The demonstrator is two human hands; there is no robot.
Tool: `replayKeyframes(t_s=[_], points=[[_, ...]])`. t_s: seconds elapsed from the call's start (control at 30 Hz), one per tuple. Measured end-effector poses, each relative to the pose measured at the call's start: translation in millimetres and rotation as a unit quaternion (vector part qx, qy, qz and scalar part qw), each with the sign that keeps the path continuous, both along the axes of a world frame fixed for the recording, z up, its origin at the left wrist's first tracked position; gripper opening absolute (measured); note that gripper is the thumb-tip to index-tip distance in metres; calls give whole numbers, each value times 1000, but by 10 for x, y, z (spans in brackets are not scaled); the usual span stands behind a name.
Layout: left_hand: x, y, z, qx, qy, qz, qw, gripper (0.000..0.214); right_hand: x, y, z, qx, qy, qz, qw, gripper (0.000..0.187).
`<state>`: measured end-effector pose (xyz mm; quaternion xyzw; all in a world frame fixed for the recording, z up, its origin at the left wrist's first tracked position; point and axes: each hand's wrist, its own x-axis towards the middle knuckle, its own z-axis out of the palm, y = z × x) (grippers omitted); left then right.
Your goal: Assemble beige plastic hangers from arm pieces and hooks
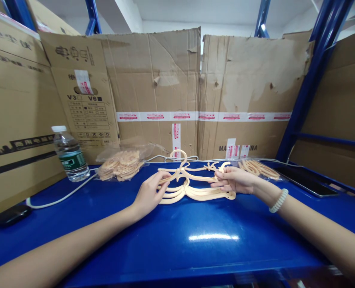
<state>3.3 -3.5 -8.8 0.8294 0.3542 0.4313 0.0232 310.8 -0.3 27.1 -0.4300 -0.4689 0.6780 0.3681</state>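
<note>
A cream plastic clothes hanger (198,178) is held just above the table, its hook pointing away from me. My left hand (149,194) pinches its left arm between thumb and fingers. At the other end, my right hand (233,180) is closed around the tip of the right arm. A small curved cream piece (224,165) pokes up at those right fingertips; whether it is attached to the hanger I cannot tell. Below and nearer me, several similar hangers (203,196) lie stacked on the blue table (177,240), partly covered by my fingers.
Clear bags of cream parts lie at back left (121,165) and back right (259,170). A water bottle (70,156), a white cable (60,198) and a black case (12,215) are at left. A dark phone or tablet (307,182) rests right. Cardboard boxes (153,92) wall the back.
</note>
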Motion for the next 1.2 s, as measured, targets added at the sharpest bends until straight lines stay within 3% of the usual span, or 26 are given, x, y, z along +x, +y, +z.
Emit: replayKeyframes(t_s=[0.43,0.7,0.97,1.2], points=[[-10,-1,-30,30,15,-15,999,17,-48,26,-31,-12,-10,-48,999,21],[-14,-21,-27,44,36,-18,998,19,-22,59,-117,3,31,-5,1000,27],[-13,-23,-29,39,32,-21,998,19,-2,64,-80,-35,30,-20,999,25],[-10,-27,-21,29,30,-21,999,18,32,61,-58,-54,32,9,998,22]])
